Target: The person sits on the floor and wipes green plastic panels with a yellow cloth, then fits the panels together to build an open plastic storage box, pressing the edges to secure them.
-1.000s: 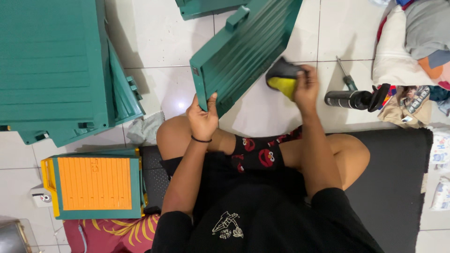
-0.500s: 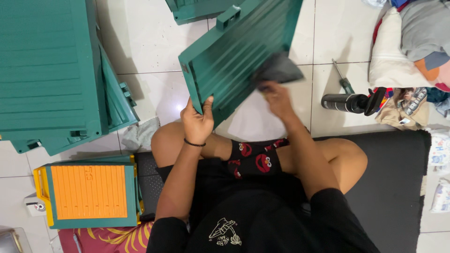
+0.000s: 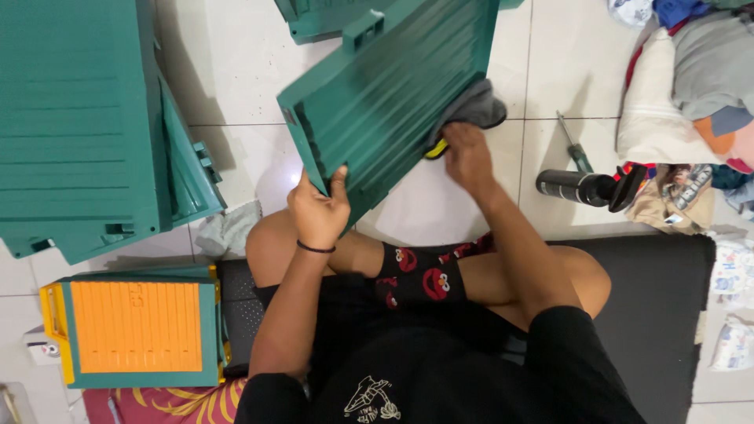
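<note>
A large green ribbed plastic panel (image 3: 393, 94) stood tilted above the seated person's crossed legs, and everything else sat around it. To its left lay a bigger stack of green panels (image 3: 78, 126) on the white tiled floor (image 3: 236, 71); below that stack sat an orange and green box (image 3: 133, 326). Under the person lay a black mat (image 3: 667, 314), below and right of the tilted panel. Right of the panel lay a heap of clothes (image 3: 691, 86), a black cylinder (image 3: 573, 187) and a screwdriver (image 3: 577, 153). The left hand (image 3: 318, 208) was clamped on the panel's lower corner, thumb over the edge. The right hand (image 3: 467, 153) pressed a grey and yellow cloth (image 3: 475, 110) against the panel's right edge, fingers closed over it.
</note>
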### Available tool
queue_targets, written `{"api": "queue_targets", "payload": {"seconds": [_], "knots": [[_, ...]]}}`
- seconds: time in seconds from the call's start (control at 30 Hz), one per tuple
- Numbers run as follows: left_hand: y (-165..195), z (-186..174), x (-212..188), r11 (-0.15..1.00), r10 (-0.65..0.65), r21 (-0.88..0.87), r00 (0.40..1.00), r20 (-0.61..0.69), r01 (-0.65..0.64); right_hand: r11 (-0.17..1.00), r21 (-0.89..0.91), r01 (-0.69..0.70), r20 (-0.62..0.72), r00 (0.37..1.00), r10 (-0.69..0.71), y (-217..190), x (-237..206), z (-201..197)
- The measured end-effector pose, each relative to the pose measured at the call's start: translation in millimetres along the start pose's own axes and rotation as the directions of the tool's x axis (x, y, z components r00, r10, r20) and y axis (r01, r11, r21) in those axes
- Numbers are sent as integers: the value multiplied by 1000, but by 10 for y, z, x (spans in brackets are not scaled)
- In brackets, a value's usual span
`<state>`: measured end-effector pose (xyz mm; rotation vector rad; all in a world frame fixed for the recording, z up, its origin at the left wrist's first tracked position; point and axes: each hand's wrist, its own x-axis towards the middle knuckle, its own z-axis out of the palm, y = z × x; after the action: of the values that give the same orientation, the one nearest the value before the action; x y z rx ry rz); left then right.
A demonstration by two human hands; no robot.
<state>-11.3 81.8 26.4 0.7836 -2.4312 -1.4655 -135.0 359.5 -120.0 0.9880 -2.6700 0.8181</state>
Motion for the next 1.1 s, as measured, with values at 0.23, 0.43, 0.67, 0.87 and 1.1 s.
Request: {"api": "queue_targets", "payload": {"seconds": [0.23,0.43,0.67,0.87,1.1], "knots": [[-95,-264,-38,963,262,-22,956,-131,-267,948,287,137,66,985,-162,-859,-347,370],[-128,-332,-143,966,256,-22,962,-92,-259,996,25,-89,102,991,86,-236,-225,208],[42,-177,-176,954,286,124,952,-110,-273,996,93,-5,44,999,1,-633,-235,175],[59,-158,-113,954,285,119,956,-66,-276,968,241,69,71,994,-88,-969,-247,29],[-10,147,-5,948,317,25,948,-34,-317,997,68,-31,54,998,28,-580,-228,-11]]}}
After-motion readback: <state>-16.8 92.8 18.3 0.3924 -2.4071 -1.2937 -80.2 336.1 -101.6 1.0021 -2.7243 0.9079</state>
